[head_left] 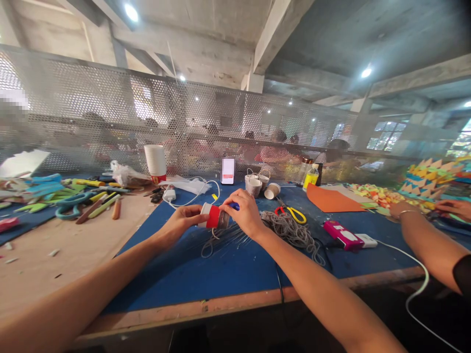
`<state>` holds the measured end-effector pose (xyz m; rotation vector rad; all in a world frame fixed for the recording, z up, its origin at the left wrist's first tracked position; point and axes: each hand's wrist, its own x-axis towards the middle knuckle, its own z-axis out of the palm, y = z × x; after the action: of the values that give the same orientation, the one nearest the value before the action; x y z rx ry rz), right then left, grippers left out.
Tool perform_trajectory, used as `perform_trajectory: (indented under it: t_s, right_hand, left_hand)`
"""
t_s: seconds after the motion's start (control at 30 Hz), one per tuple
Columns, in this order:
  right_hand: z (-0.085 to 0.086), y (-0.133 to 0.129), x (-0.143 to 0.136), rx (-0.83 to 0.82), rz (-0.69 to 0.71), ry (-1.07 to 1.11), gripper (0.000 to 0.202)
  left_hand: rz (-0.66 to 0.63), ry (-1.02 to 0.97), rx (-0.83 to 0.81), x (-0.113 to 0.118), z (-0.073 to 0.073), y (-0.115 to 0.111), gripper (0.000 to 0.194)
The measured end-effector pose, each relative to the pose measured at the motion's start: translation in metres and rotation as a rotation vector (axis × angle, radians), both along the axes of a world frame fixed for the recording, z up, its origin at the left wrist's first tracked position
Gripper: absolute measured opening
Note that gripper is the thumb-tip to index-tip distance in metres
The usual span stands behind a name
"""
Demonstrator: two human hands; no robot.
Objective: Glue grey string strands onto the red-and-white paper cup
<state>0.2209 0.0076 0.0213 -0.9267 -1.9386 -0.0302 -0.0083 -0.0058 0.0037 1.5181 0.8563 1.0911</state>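
Observation:
A paper cup (212,216) with a red band lies tilted on its side between my hands, above the blue mat (172,279). My left hand (181,220) pinches its white end. Fingers of my right hand (243,212) are closed at the cup's other end, where grey cord is wrapped round it, and a blue object (234,206) shows beneath them. What that blue object is cannot be made out. Loose grey cord (292,233) lies in a tangled heap to the right, and a loop of it hangs under the cup.
Yellow-handled scissors (296,214), small cord-wrapped cups (253,185), a phone (228,171) and a pink box (342,235) stand or lie around. Stacked cups (155,162) and blue scissors (73,205) are left. Another person's arm (427,240) reaches in from the right.

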Motion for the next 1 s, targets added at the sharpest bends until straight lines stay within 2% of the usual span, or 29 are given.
perform_trajectory:
  t_s: [0.43, 0.67, 1.0]
  right_hand:
    - [-0.003, 0.002, 0.001, -0.101, 0.066, 0.095, 0.013]
    - [-0.003, 0.002, 0.001, -0.140, 0.050, 0.114, 0.014]
    - [-0.004, 0.003, 0.001, -0.157, 0.043, 0.121, 0.013]
  left_hand:
    - [-0.036, -0.017, -0.003, 0.001, 0.004, -0.004, 0.022]
    - [-0.051, -0.045, -0.015, 0.000, 0.001, -0.003, 0.020]
    - [-0.025, -0.010, -0.005, 0.004, 0.009, -0.010, 0.019]
